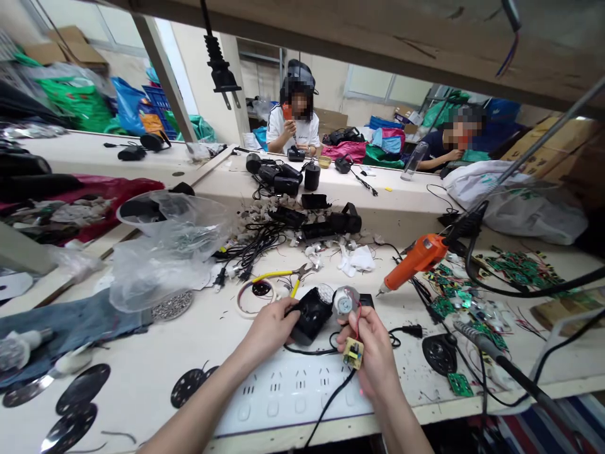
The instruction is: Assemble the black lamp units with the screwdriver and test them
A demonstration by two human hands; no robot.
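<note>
Just past the fingertips, close together, are the pts being worked on. L hand [270, 331] grips the black housing [309, 317] by its near-left side; R hand [373, 343] pinches the round metal part [346, 301] btwn thumb & fingers, w/ a small circuit bd [353, 353] just below, against the fingers. Can't tell if the housing rests on anything.

To do it well, imo: firm but light L grip so the housing doesn't roll; hold the metal pt by its rim, leave the red wires [358, 313] slack, since a tug could prob. break a joint. Support the bd, don't let it dangle. Watch the black cord [307, 350] btwn the hands for snags, & keep R knuckles clear of the orange screwdriver [416, 261], ahead & right.

Looks: housing dark, a bit shiny, boxy w/ rounded edges, tilted, pale dotted round face [325, 293] at its far end. Metal pt silver-grey, w/ paler disc mid-face. Bd tan-yellow w/ raised comps; fine detail too small to tell.
</note>
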